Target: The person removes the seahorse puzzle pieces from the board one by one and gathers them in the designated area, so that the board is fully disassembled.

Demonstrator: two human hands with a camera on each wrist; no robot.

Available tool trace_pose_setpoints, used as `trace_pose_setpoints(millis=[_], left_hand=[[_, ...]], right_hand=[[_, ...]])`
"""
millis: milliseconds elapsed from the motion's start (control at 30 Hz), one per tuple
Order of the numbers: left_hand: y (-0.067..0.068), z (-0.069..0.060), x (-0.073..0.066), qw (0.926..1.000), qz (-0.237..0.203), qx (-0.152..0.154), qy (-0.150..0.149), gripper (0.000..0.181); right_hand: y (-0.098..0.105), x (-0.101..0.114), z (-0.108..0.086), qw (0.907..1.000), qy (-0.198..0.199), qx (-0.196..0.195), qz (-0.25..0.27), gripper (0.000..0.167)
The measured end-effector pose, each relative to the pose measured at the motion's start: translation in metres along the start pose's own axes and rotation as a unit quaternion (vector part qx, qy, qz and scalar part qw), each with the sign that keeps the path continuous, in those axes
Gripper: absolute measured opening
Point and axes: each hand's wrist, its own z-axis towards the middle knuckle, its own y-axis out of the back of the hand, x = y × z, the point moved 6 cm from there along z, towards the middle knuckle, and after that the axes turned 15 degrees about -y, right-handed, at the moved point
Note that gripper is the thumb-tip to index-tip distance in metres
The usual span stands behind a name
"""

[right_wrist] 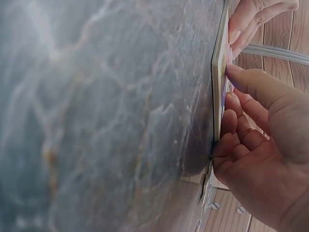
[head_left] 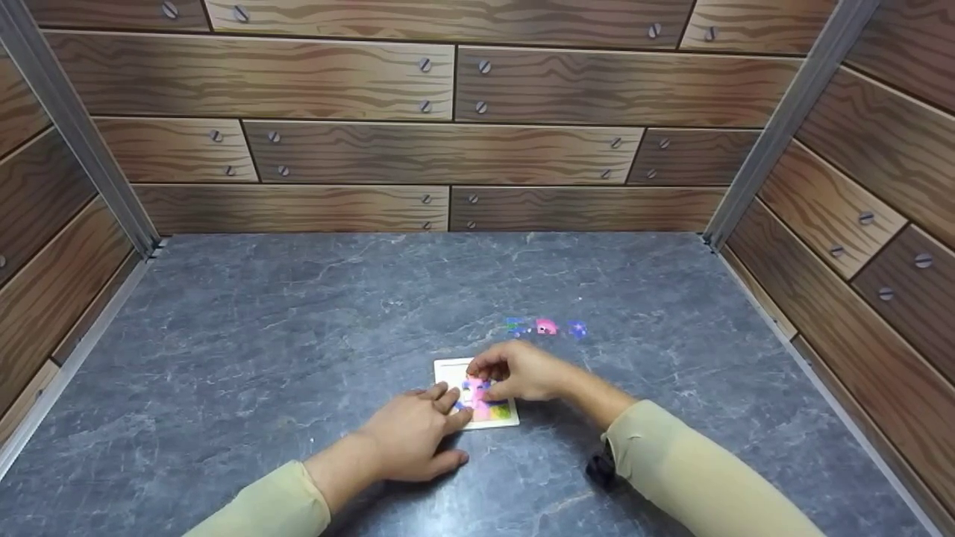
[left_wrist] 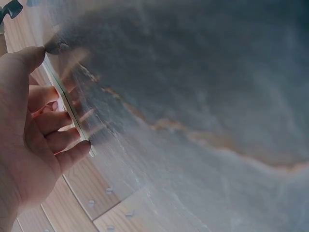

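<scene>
Board (head_left: 451, 371), square and pale-rimmed, lying flat on the near part of the worktop (head_left: 298, 313), slightly right of centre, and both hands are on it! Over the middle of its picture, a pink piece (head_left: 477, 388), blue on either side, yellow-green at the near right corner. And here's the right hand (head_left: 526, 373), in from the right, thumb and fingertips drawn into a narrow pinch on that pink piece. Is it flush? Can't tell; the fingers cover too much. Across on the left, the left hand (head_left: 414, 429), relaxed and spread, fingertips down on the board's left side, nothing in its grasp, thumb out on the near side.

This looks like fine fitting work: best to press those left fingertips firmly so the board can't slide, line the outline up with the shapes beside it, ease it with small turns rather than force, then push it flat. Pressed askew, a thin piece would probably ride up at one edge.

Farther out, beyond the board and to its right, a loose row: green-blue piece (head_left: 513, 324), spotted piece (head_left: 546, 327), blue piece (head_left: 577, 328). At the far edge, a wood-patterned wall (head_left: 343, 153).
</scene>
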Motion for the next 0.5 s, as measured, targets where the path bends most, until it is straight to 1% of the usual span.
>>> trace_pose_setpoints(millis=[267, 500], left_hand=[[-0.0002, 0.0, -0.0001, 1.0, 0.002, -0.003, -0.002, 0.057], [-0.0003, 0.0002, -0.0001, 0.9999, 0.009, -0.006, -0.003, 0.057]], right_hand=[[0.0003, 0.0001, -0.0005, 0.9998, -0.001, -0.007, -0.017, 0.032], [0.0012, 0.0015, -0.001, 0.9994, -0.014, -0.004, -0.031, 0.033]])
